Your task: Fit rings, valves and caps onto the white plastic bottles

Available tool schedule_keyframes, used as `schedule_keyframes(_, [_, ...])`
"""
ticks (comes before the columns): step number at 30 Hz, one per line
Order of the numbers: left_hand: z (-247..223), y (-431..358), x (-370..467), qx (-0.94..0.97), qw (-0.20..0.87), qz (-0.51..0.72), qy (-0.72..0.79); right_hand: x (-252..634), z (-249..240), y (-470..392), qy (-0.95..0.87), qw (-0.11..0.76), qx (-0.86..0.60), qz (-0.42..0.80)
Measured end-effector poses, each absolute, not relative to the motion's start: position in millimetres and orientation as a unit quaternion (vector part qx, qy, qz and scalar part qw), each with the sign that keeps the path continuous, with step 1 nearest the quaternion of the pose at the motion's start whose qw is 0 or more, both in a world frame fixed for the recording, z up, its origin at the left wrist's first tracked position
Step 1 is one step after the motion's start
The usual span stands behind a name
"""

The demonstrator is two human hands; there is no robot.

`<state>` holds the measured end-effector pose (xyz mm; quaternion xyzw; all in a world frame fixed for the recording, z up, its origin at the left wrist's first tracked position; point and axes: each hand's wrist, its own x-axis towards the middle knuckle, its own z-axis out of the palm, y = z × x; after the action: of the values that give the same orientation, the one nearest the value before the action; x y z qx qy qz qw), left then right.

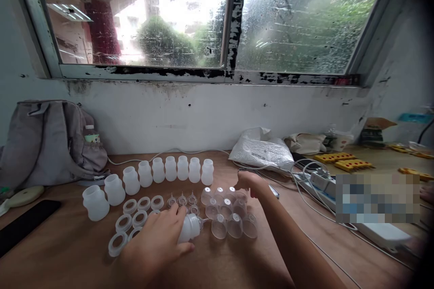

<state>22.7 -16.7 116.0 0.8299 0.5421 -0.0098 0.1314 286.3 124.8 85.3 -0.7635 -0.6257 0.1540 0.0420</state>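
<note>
On the left of centre, my left hand (159,235) is closed round a small white baby bottle (189,228). It lies on its side, its neck and a clear nipple (203,221) pointing right. My right hand (251,183) reaches to the back right corner of a group of clear dome caps (226,209), fingers bent down and apart close to the rearmost caps; whether it touches one I cannot tell. Between the hands stand several clear nipples (182,199). White screw rings (124,222) lie in rows beside my left hand, partly covered by it.
White open bottles (158,170) stand in a curved row behind. A grey backpack (50,140) and black phone-like slab (30,226) are at left. A silver bag (261,151), cables (305,226), a power strip (320,185) and yellow parts (352,164) lie at right.
</note>
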Motion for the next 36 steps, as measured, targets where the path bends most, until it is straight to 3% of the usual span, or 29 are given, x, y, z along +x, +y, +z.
schedule_keyframes(3, [116, -16, 23, 0.831, 0.125, -0.006, 0.542, 283, 93, 123, -0.638, -0.030, -0.762, 0.107])
schedule_keyframes(6, [119, -14, 24, 0.831, 0.109, -0.006, 0.545, 271, 108, 112, -0.699, 0.036, -0.708, 0.095])
schedule_keyframes(9, [121, -11, 22, 0.828, 0.081, -0.003, 0.554, 246, 124, 88, -0.801, 0.135, -0.533, 0.235])
schedule_keyframes(11, [121, -9, 18, 0.826, 0.072, 0.004, 0.560, 226, 130, 70, -0.826, 0.124, -0.423, 0.352])
schedule_keyframes(13, [122, -8, 13, 0.824, 0.064, 0.024, 0.563, 209, 132, 55, -0.832, 0.111, -0.375, 0.395])
schedule_keyframes(18, [131, -8, 5, 0.817, 0.051, 0.052, 0.572, 191, 123, 49, -0.851, 0.123, -0.366, 0.357])
schedule_keyframes(28, [142, -9, 9, 0.810, 0.033, 0.110, 0.575, 186, 130, 48, -0.766, 0.159, -0.290, 0.551])
schedule_keyframes(36, [143, -6, 6, 0.802, -0.040, 0.160, 0.575, 181, 131, 37, -0.806, 0.260, -0.293, 0.444])
